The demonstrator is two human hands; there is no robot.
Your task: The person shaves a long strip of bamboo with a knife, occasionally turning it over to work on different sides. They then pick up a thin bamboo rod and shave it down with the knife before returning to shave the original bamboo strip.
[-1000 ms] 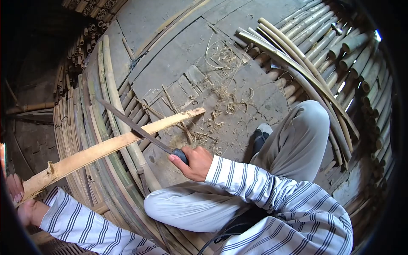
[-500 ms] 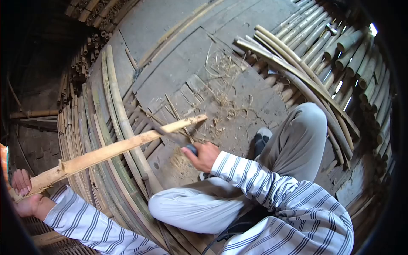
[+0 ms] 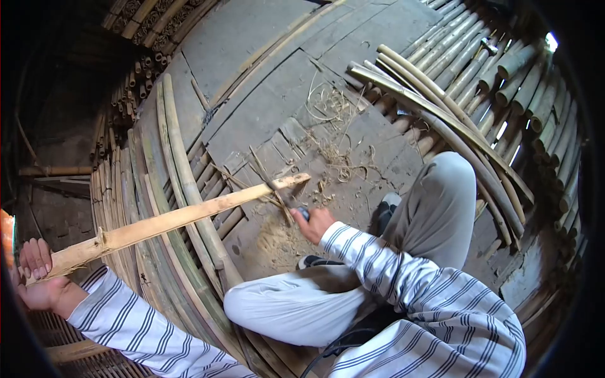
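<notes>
A long split bamboo strip point(image 3: 170, 222) slants from the lower left up to the middle, its pale inner face showing. My left hand point(image 3: 39, 274) is wrapped round its near end at the left edge of the view. In my right hand point(image 3: 315, 225) is a knife point(image 3: 301, 212) with a bluish-grey handle. Its dark blade reaches up to the strip near the far end and lies across or against it; the exact contact is hard to make out. A raised joint point(image 3: 101, 238) sticks up from the strip near my left hand.
Curled shavings point(image 3: 334, 154) litter the floor boards point(image 3: 252, 107) beyond the strip. Long bamboo poles point(image 3: 176, 145) lie beneath it on the left. More bamboo pieces point(image 3: 441, 107) are piled on the right, near my bent knee point(image 3: 450, 173). Bundled bamboo stands at the upper left.
My right hand and the knife have moved right, toward the strip's far end. The strip and my left hand have shifted slightly in view; the left hand keeps its grip.
</notes>
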